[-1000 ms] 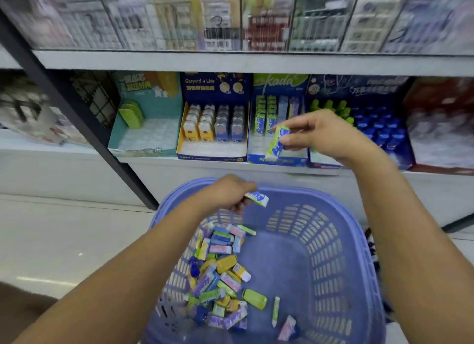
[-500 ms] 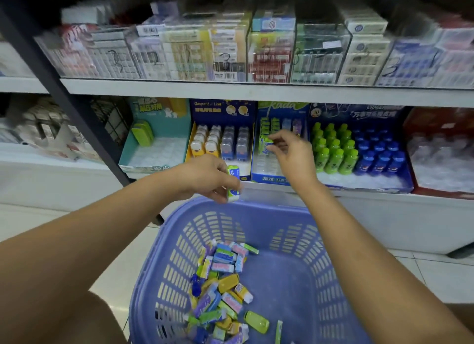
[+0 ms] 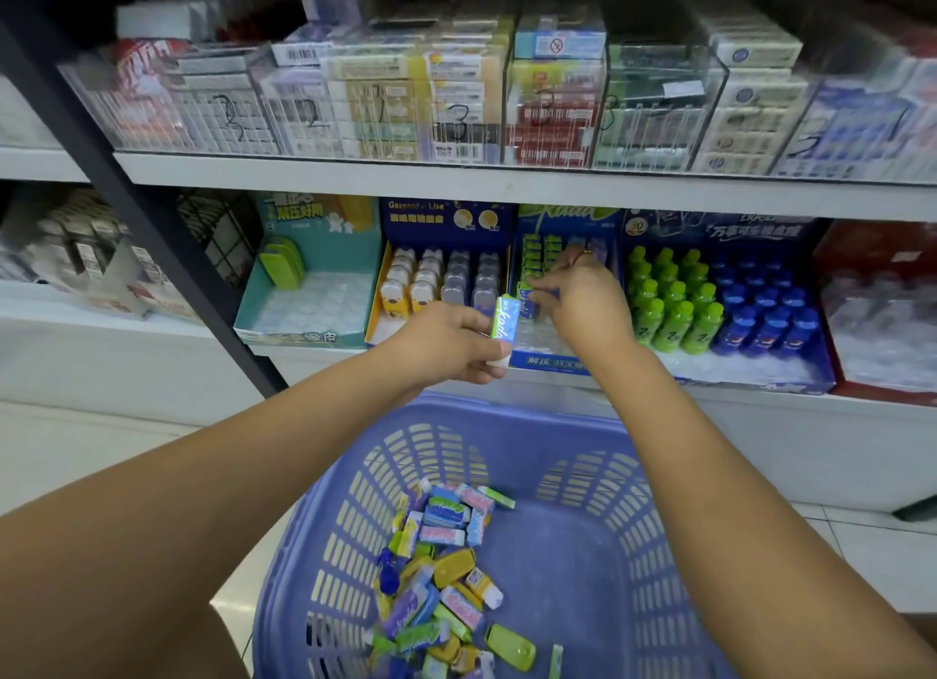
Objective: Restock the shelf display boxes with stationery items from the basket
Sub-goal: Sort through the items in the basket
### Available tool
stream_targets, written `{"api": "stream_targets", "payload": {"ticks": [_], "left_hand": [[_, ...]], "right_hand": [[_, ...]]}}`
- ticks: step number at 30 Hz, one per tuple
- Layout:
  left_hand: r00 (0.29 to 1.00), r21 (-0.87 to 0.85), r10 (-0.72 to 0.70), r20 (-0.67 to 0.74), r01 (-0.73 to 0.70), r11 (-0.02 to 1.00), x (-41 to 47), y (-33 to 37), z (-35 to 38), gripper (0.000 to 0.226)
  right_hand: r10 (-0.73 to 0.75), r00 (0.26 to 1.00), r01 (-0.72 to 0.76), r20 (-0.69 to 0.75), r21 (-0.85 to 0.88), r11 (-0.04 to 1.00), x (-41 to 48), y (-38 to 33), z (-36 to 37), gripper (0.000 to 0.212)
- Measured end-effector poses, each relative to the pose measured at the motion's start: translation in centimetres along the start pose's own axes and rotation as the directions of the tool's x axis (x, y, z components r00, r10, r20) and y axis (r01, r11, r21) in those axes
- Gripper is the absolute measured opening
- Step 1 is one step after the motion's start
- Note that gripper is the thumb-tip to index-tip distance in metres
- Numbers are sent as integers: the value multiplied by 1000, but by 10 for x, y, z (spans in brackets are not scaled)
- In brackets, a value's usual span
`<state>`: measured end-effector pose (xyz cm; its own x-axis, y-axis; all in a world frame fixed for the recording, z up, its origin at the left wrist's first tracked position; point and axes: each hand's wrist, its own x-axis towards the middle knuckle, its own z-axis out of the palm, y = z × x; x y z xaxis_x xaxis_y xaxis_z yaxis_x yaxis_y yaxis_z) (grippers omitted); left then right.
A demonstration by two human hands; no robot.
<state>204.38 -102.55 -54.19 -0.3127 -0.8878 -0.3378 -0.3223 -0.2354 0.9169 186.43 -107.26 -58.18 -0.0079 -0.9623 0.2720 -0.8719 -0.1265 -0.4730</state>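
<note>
Fingers [image 3: 471, 323] pinch rectangular, paper-sleeved erasers [image 3: 505, 316] before cardboard box [image 3: 552, 361].

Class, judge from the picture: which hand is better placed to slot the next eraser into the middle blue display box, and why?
Probably the right hand: it reaches into the display box, pinching an eraser at the row. The left hand holds a second eraser short of the box's front.
</note>
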Motion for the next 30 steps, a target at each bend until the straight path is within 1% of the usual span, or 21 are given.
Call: {"api": "stream_targets", "payload": {"ticks": [1,2,3,4,6,7,8,9,10,11,12,13,14,15,16,17,18,19,21,26,30], "left_hand": [[1000,-13,10,-15,-10,1000,1,-1,1,15],[999,-19,20,-32,-21,1000,2,-1,3,16],[999,-11,34,-42,-34,999,4,-2,4,12],[997,-2,51,-50,-51,999,6,-3,5,6],[992,27,106,-63,-105,994,11,-3,6,12],[988,38,138,-69,-135,990,13,-2,7,12],[984,46,162,-79,-159,986,15,-1,9,12],[979,66,184,-91,-178,982,17,0,11,13],[974,118,203,-103,-190,975,19,0,13,18],[968,224,232,-101,-205,953,21,0,15,24],[960,372,271,-73,-226,900,22,-1,18,32],[952,530,305,-14,-252,810,22,-4,20,40],[945,663,320,72,-285,692,21,-8,23,47],[937,757,307,164,-319,569,20,-14,26,53],[930,814,276,243,-351,463,19,-20,29,59],[923,846,243,297,-373,382,18,-26,32,63],[920,864,222,325,-383,325,18,-31,33,66],[917,874,218,334,-388,292,18,-34,34,68],[912,877,230,341,-396,272,18,-34,33,69],[911,872,227,344,-399,282,17,-32,33,71],[914,869,213,347,-398,294,15,-29,33,72]], "right_hand": [[12,1000,-12,27,-15,1000,0,-3,-4,28],[32,999,-32,22,25,999,-3,-7,-8,29],[60,998,-60,3,136,989,-7,-11,-12,29],[82,997,-79,0,293,953,-13,-16,-16,28],[66,993,-112,99,586,803,-24,-25,-23,19],[28,989,-116,144,646,755,-28,-28,-27,15],[1,989,-101,149,661,743,-30,-28,-30,13],[6,993,-84,118,670,737,-29,-28,-32,13],[46,997,-74,59,685,725,-28,-25,-34,14],[109,994,-69,-14,693,717,-26,-21,-36,16],[170,981,-65,-89,677,733,-24,-15,-37,18],[202,968,-64,-150,630,774,-22,-9,-37,18],[192,964,-60,-183,556,829,-21,-2,-36,17],[152,970,-43,-192,478,877,-20,4,-34,17],[104,976,-17,-192,410,912,-20,8,-31,18],[66,979,7,-193,355,935,-20,11,-26,19],[42,979,23,-198,313,949,-21,12,-22,20],[32,979,28,-202,287,957,-21,13,-19,20],[24,982,27,-190,262,965,-21,14,-13,19],[-50,989,75,-138,185,980,-9,18,-15,19],[-52,995,63,-83,146,987,-4,17,-14,22]]}}
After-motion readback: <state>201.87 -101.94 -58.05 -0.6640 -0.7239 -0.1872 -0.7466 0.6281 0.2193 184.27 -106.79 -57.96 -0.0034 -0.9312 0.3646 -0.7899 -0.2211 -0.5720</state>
